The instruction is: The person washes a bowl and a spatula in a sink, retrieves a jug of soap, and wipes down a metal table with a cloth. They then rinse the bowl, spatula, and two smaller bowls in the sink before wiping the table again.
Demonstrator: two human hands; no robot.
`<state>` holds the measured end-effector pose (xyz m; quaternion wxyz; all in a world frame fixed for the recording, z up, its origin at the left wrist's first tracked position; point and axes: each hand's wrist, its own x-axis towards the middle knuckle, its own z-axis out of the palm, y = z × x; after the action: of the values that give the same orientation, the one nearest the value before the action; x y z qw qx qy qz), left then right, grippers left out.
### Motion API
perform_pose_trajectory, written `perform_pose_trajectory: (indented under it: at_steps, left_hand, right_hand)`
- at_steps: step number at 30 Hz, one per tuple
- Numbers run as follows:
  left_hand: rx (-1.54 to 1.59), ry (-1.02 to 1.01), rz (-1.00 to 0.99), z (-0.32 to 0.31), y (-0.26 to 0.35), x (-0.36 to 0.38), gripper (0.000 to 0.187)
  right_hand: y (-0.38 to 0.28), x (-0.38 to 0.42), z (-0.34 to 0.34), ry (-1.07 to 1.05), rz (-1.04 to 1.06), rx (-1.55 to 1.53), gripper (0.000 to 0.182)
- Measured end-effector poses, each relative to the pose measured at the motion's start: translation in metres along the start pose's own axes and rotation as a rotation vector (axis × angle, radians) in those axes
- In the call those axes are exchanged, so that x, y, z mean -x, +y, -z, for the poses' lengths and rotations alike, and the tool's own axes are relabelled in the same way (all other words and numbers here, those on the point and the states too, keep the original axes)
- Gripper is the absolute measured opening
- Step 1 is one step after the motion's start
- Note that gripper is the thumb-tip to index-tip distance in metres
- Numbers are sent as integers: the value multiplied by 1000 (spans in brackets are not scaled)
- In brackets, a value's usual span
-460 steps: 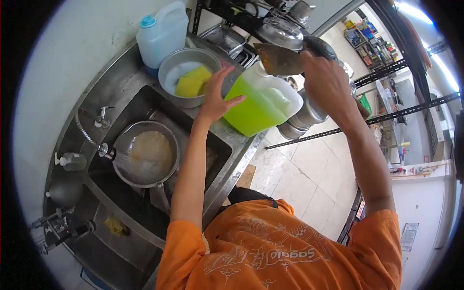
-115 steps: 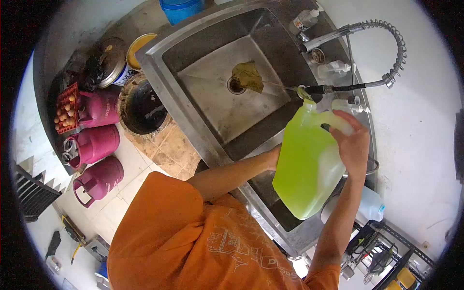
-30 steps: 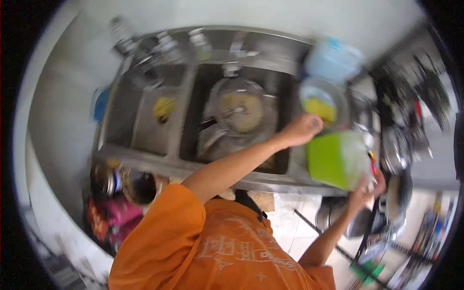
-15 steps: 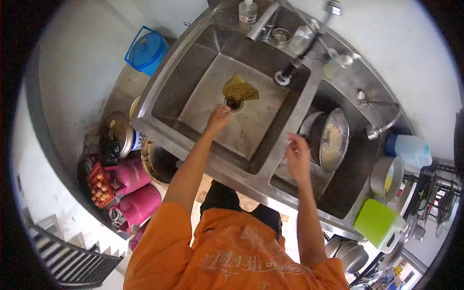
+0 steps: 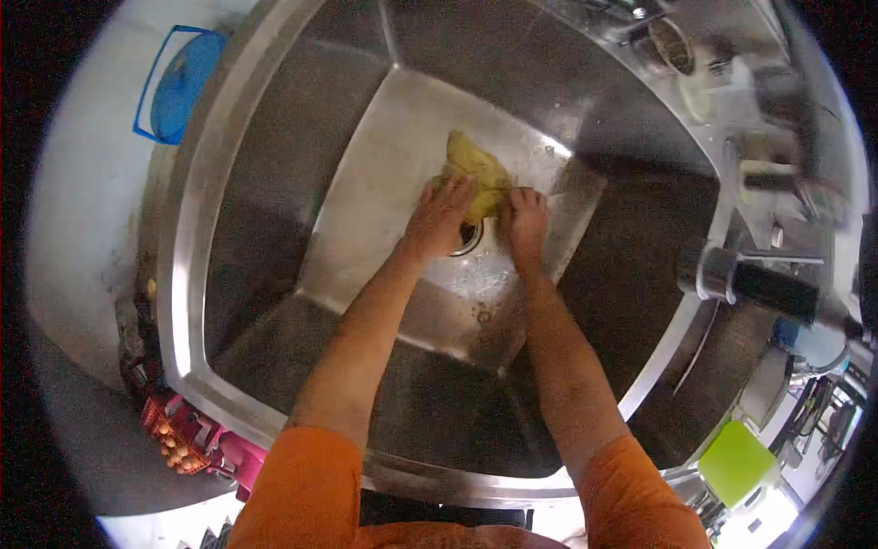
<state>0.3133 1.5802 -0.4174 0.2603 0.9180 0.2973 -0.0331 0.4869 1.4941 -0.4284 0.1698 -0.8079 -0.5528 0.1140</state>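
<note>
Both of the worker's hands are down in the deep sink, on a crumpled yellow-green cloth [image 5: 477,169]. From here, the left hand [image 5: 444,218] lies over its near left edge, fingers fairly straight and close together; the right hand [image 5: 528,220] meets the right edge with fingers bent. Each touches the cloth, but I can't tell whether either is pinching it, since the thumbs and undersides are hidden. The hands are a little apart, with cloth between them. It sits on the basin floor just beyond the round metal drain [image 5: 468,240], partly over its rim.

Any print on the bottle [image 5: 727,91] on the right-hand ledge is too blurred to read. Near it sits a round strainer [image 5: 670,46]. The cloth looks soft and wrinkled; the sink [image 5: 366,174] is brushed steel, scuffed, with water drops shining right of the drain. Orange sleeves [image 5: 315,476] stop above the elbows.

Steep walls surround the flat floor, which spreads widest left of the left hand; both forearms cross the near wall. A black-and-silver spray head [image 5: 768,288] overhangs the right rim. Further out are a bright green jug [image 5: 736,462] at lower right, a blue bucket [image 5: 187,87] at upper left and a red egg tray [image 5: 174,439] at lower left.
</note>
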Motion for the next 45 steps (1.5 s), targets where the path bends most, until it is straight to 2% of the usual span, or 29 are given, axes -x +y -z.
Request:
perform_pose_trajectory:
  at_steps: [1,3,6,8,9,12,14,16,17,18,19,22,23,25,27,30,32,34,35,36,38,39,42,43,45]
  left_hand:
    - [55,58,-71,-11,3,0,84]
    - [87,-7,-98,-13,22,4,83]
    - [124,-60,-102,-17,46,13,75]
    - [86,-101,-135,-18,60,17,70]
    - [74,-12,-124,-21,64,23,62]
    - [75,98,-120,-39,59,43,57]
    - [67,82,-93,-39,57,40,55]
    - [56,78,-84,-34,64,41,53]
    - [34,85,-79,-31,65,42,53]
    - [3,98,-75,-30,63,41,53]
    - [52,-1,-71,-46,59,45,55]
    - [-28,253,-81,-51,57,49,51]
    - [-36,229,-62,-40,60,43,46]
    - [-783,223,-128,-55,55,37,46]
    - [-275,63,-23,-35,67,37,45]
    - [-16,108,-16,-36,65,39,45]
    - [-91,72,7,-28,69,38,46]
    - [-85,93,46,-26,76,35,47]
    - [-249,-88,7,-9,79,40,48]
    - [-181,-44,10,-11,80,43,47]
    - [-64,48,5,-18,72,45,45]
    - [-110,96,20,-22,75,40,43]
    - [-240,-64,63,-17,87,30,38]
    - [-283,7,62,-16,88,29,37]
    - [-245,-94,55,-4,81,20,38]
  right_hand:
    - [13,4,-1,27,-8,47,23]
    - [39,10,2,294,-82,-276,17]
    - [47,12,21,512,-565,-663,15]
    - [24,4,10,372,-283,-440,19]
    - [17,4,2,300,-148,-327,20]
    - [29,-12,-8,-78,212,92,24]
    - [57,-36,-21,-47,79,5,24]
    - [53,-32,-16,108,-18,38,22]
    - [33,-19,-8,-19,-59,27,23]
    - [20,-5,-11,-42,10,28,23]
    - [24,-1,-17,-47,84,52,22]
    - [78,-44,-29,-24,50,89,22]
    - [80,-49,-26,0,8,91,22]
    - [48,-23,-19,-1,-4,97,22]
    - [22,5,-21,-14,74,74,22]
    - [71,-32,-34,-21,43,102,22]
    - [68,-28,-30,0,8,110,22]
    - [22,8,-16,-51,46,92,23]
    - [20,15,-19,-50,62,91,23]
    - [37,17,-32,-52,65,113,23]
    - [146,40,-132,-56,92,165,23]
    - [129,40,-123,-111,-8,201,23]
    - [90,4,-66,-202,-320,317,21]
    - [77,-21,-46,-180,-235,302,22]
    - [44,-37,-9,-174,-72,263,25]
